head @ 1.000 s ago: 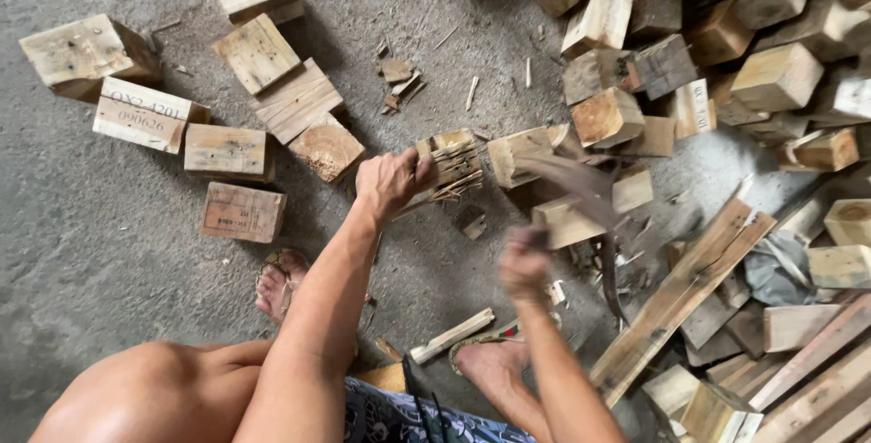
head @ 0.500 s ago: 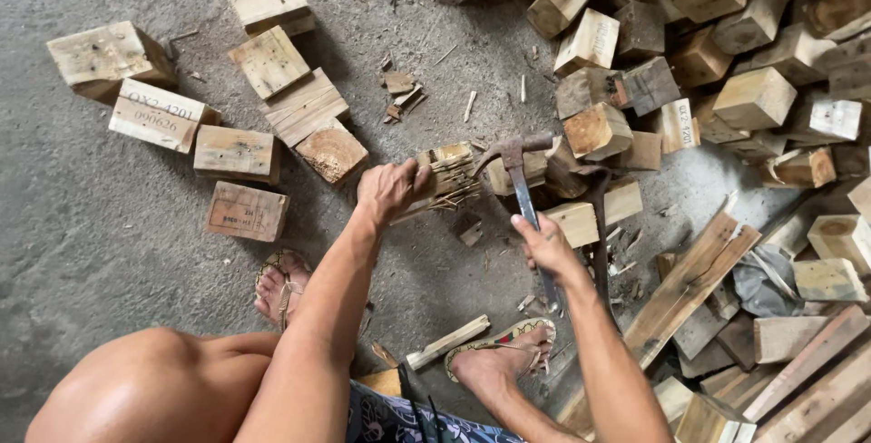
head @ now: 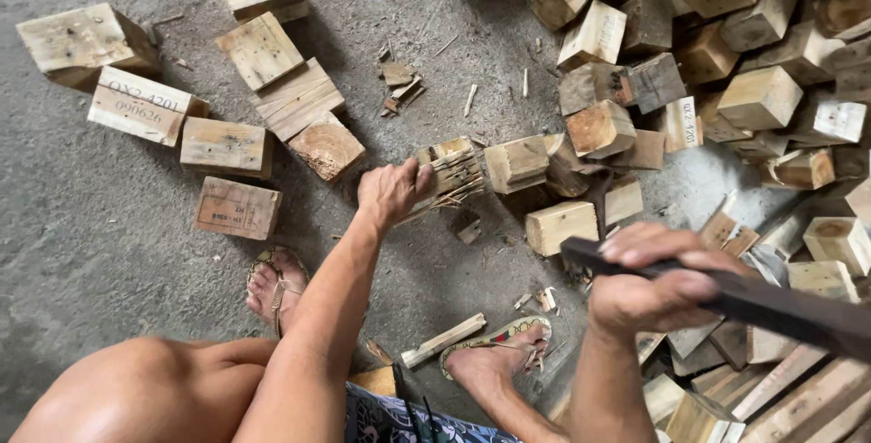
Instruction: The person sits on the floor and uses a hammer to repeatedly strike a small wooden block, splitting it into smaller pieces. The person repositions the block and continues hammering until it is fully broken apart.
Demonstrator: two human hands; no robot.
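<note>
Bare concrete floor point(head: 100, 253) opens wide to my left, past the row of wooden blocks point(head: 227, 148). On my right the heaped block pile point(head: 744, 71) walls things off, and planks point(head: 780, 389) crowd low right. Splinters point(head: 399, 89) litter the middle gap.

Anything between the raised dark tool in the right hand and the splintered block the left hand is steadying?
Nothing visible. The right hand holds the dark tool handle apart from the splintered wooden block; only left hand touches it.

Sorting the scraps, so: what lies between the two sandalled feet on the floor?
In the head view, a short pale wooden stick lies on the concrete floor between the left foot and right foot.
</note>
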